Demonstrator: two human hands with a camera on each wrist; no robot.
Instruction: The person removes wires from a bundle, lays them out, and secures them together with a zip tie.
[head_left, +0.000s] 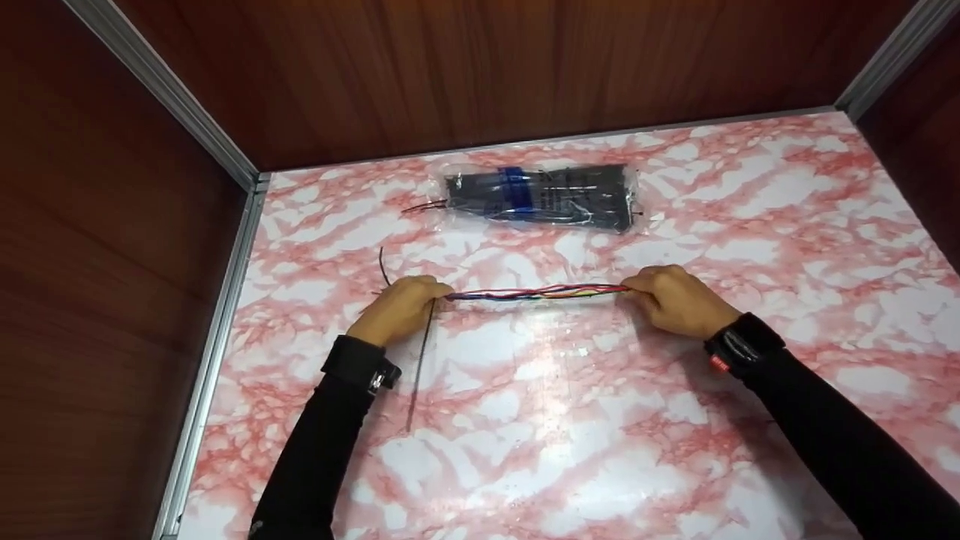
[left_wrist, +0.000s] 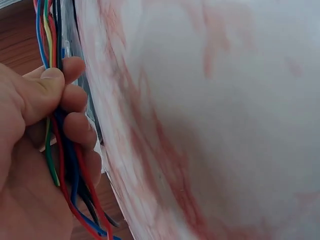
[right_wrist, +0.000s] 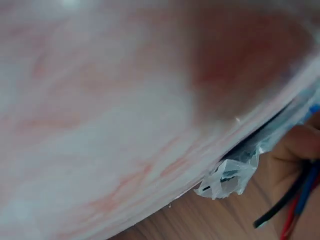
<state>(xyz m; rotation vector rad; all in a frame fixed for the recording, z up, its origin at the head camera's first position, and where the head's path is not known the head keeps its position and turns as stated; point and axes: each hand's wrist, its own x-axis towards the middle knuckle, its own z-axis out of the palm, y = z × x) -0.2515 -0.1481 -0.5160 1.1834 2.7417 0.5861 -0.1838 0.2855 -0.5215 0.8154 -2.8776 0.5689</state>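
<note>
A bundle of thin coloured wires (head_left: 536, 293), red, blue, black, yellow and green, is stretched sideways between both hands. My left hand (head_left: 403, 304) pinches it near the left end; in the left wrist view, loose wire ends (left_wrist: 75, 165) hang past the curled fingers. My right hand (head_left: 671, 300) grips the other end, and cut ends of black, blue and red wires (right_wrist: 295, 200) stick out in the right wrist view. A thin black strip (head_left: 421, 367), like a cable tie, slants down beside the left hand. Whether that hand holds it, I cannot tell.
Behind the wires lies a clear plastic bag (head_left: 577, 196) of thin black strips with a blue band; a few ends poke out on its left. The red-and-white marbled table (head_left: 540, 450) is bordered by brown wood-grain panels (head_left: 525, 67) and metal framing (head_left: 225, 300).
</note>
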